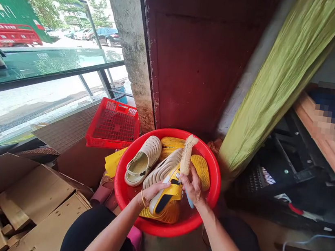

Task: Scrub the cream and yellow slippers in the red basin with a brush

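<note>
Left fingers (162, 186): I had these closed around the yellow-and-white sandal (173, 191), along its side by the strap.
Right fingers (186, 180): I held these narrow around the lower part of a scrubbing brush (186, 157); a piece of blue, probably its handle, showed below my palm.
Sandal: located over the near half of the red basin (216, 185), tilted, above a yellow ridged shoe (170, 216). Contact between the two could not be confirmed.
Brush: pale head pointed away from me, its lower end at the sandal's far part. Whether the bristles bore on the sandal I could not tell.
Brushing method: in my judgement, sound work called for a firm left hold, the bristle face turned flat to the strap, short strokes, and the sandal turned to present each seam.
Basin contents: a beige clog (152, 146) lay at left, a beige ridged shoe (162, 168) beside the sandal, and a yellow textured sole (201, 170) at right.
Basin edges: the rim ran all round; the brush head overlapped its far side in view, so long forward strokes risked a knock.
Stroke room: red basin bottom showed to the right of the sandal; upward movement appeared freest. A red crate (109, 144) stood beyond the left rim.
</note>
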The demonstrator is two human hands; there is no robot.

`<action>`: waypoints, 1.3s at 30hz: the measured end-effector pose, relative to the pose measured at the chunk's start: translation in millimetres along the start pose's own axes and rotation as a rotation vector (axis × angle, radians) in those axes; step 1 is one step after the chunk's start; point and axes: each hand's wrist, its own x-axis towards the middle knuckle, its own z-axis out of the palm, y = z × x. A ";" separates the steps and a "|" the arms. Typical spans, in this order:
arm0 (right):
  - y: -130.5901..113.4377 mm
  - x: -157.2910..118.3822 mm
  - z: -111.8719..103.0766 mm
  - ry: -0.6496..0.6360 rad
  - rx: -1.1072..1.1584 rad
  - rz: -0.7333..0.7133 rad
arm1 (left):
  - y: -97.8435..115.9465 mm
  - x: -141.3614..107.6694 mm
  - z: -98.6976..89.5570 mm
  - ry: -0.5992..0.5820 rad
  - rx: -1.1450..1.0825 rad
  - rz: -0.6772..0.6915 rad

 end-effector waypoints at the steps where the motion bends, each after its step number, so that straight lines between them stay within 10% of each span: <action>1: -1.0 -0.7 -1.7 -0.007 -0.042 -0.045 | 0.6 0.3 -0.7 0.003 0.011 0.003; 6: 3.3 -3.2 -10.1 -0.183 -0.256 -0.241 | 9.7 2.2 -3.8 0.131 0.212 0.232; 10: 19.9 4.6 -11.7 -0.147 -0.356 -0.084 | 16.9 0.7 -6.6 0.202 0.364 0.425; 24: 14.8 -10.6 7.7 -0.306 -0.440 0.118 | 9.8 3.5 -28.6 0.340 -0.100 0.142; 28: 12.4 -10.9 9.5 -0.267 -0.371 -0.033 | 12.4 3.9 -30.2 0.321 -0.167 0.083; 34: 16.2 -9.7 0.7 -0.279 -0.420 0.063 | 23.2 10.5 -34.0 0.316 -0.200 0.259; 39: -4.1 -25.9 5.8 -0.345 -0.411 -0.158 | 18.2 29.5 -43.5 0.458 -0.173 0.305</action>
